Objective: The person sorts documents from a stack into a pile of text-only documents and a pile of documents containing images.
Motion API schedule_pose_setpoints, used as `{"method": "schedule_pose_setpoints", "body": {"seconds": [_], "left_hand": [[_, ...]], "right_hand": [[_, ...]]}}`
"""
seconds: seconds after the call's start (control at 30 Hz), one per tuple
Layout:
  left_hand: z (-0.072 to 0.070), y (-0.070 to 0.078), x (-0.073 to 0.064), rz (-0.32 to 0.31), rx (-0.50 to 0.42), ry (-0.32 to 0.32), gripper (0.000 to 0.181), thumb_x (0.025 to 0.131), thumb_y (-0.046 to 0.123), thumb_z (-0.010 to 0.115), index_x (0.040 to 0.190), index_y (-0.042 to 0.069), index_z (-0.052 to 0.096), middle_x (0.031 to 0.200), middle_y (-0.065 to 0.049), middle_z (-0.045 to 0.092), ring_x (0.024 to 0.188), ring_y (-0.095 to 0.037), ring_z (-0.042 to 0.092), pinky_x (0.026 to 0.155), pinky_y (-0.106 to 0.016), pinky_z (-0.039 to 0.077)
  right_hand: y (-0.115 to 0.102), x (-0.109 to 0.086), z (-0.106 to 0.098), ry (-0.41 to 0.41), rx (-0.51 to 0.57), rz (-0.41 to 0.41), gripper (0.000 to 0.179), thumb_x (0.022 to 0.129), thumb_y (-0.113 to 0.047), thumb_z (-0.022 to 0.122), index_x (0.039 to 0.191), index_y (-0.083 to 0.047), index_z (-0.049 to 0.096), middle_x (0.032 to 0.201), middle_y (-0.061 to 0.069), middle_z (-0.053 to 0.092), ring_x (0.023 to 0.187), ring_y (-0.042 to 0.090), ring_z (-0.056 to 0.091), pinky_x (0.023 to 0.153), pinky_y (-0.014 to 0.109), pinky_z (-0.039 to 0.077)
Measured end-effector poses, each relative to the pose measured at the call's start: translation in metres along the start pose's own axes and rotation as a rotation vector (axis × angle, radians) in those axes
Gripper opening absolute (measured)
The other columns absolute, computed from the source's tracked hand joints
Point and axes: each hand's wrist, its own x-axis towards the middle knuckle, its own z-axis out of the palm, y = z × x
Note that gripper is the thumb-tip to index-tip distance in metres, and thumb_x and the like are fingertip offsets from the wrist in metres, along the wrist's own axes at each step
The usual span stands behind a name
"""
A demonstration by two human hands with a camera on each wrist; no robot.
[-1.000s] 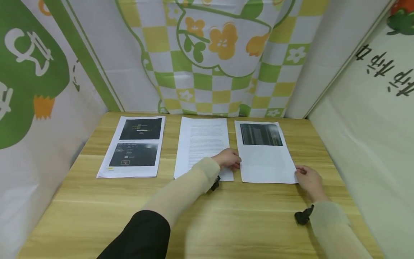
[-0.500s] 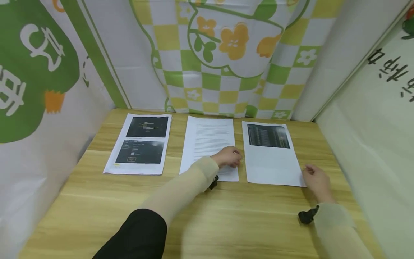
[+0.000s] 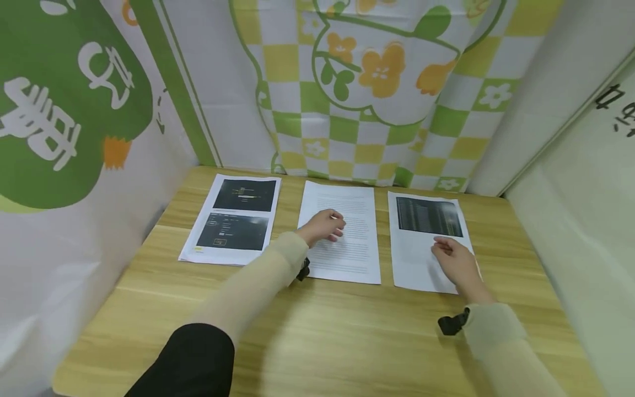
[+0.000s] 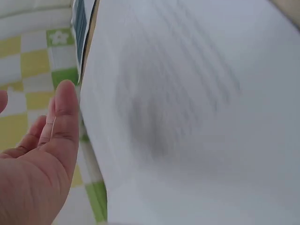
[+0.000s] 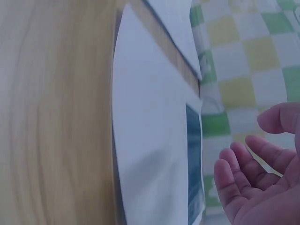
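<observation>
Three sets of printed paper lie in a row on the wooden table. The left stack [image 3: 205, 255] carries two dark printed pictures. Lines of text cover the middle paper [image 3: 347, 259], and above it hovers my left hand [image 3: 323, 226], fingers loosely bent around nothing. On the right paper [image 3: 414, 264] one dark picture is printed near the top, with blank white below. My right hand [image 3: 456, 264] hangs over that sheet's right side, its shadow on the page. In the right wrist view the right hand [image 5: 262, 183] has relaxed fingers and an unfilled palm.
The wooden table [image 3: 347, 342] reaches toward me in front of the papers. A checked flower-print cloth [image 3: 342, 132] hangs along the back edge. White printed panels stand on the left and right sides. Small black cameras sit at both wrists.
Both hands have come off the right paper. The left hand moved left and up over the middle paper; the right hand moved left above the right sheet. The head view swung left.
</observation>
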Motion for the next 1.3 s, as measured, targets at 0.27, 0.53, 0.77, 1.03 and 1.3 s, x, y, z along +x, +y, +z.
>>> {"method": "schedule_pose_setpoints", "body": {"seconds": [0.27,0.53,0.77,1.03,1.3], "left_hand": [[-0.060,0.002,-0.022,0.010,-0.041,0.095,0.047,0.100,0.021,0.050,0.139,-0.002,0.040,0.138,-0.018,0.049,0.119,-0.032,0.052,0.099,-0.042,0.045],[-0.117,-0.014,-0.049,-0.022,-0.031,0.192,0.051,0.101,0.024,0.048,0.144,0.000,0.034,0.141,-0.018,0.042,0.126,-0.036,0.045,0.104,-0.050,0.038],[-0.151,-0.015,-0.067,-0.001,0.009,0.262,0.050,0.102,0.024,0.047,0.145,0.001,0.034,0.142,-0.018,0.041,0.125,-0.033,0.045,0.103,-0.048,0.040],[-0.181,-0.030,-0.089,-0.009,-0.069,0.364,0.054,0.101,0.020,0.047,0.145,-0.004,0.027,0.142,-0.026,0.039,0.127,-0.037,0.044,0.104,-0.048,0.038],[-0.208,-0.059,-0.108,-0.041,-0.130,0.444,0.053,0.103,0.020,0.041,0.144,-0.008,0.024,0.140,-0.030,0.036,0.128,-0.042,0.041,0.106,-0.048,0.037]], "right_hand": [[-0.033,0.007,0.029,-0.121,0.071,-0.063,0.048,0.102,-0.026,0.045,0.139,0.005,0.043,0.130,0.025,0.050,0.119,0.036,0.046,0.095,0.046,0.043],[-0.067,0.015,0.064,-0.232,0.157,-0.095,0.047,0.102,-0.023,0.048,0.140,0.004,0.043,0.132,0.022,0.049,0.122,0.035,0.046,0.097,0.047,0.043],[-0.091,0.017,0.085,-0.289,0.282,-0.116,0.044,0.101,-0.016,0.050,0.138,0.007,0.043,0.129,0.025,0.050,0.118,0.036,0.050,0.098,0.046,0.045],[-0.114,0.016,0.116,-0.363,0.443,-0.113,0.042,0.099,-0.007,0.051,0.135,0.011,0.042,0.127,0.028,0.048,0.115,0.039,0.052,0.098,0.043,0.047],[-0.139,0.016,0.142,-0.463,0.611,-0.052,0.043,0.101,-0.011,0.050,0.136,0.011,0.041,0.136,0.030,0.043,0.122,0.040,0.049,0.100,0.043,0.045]]}}
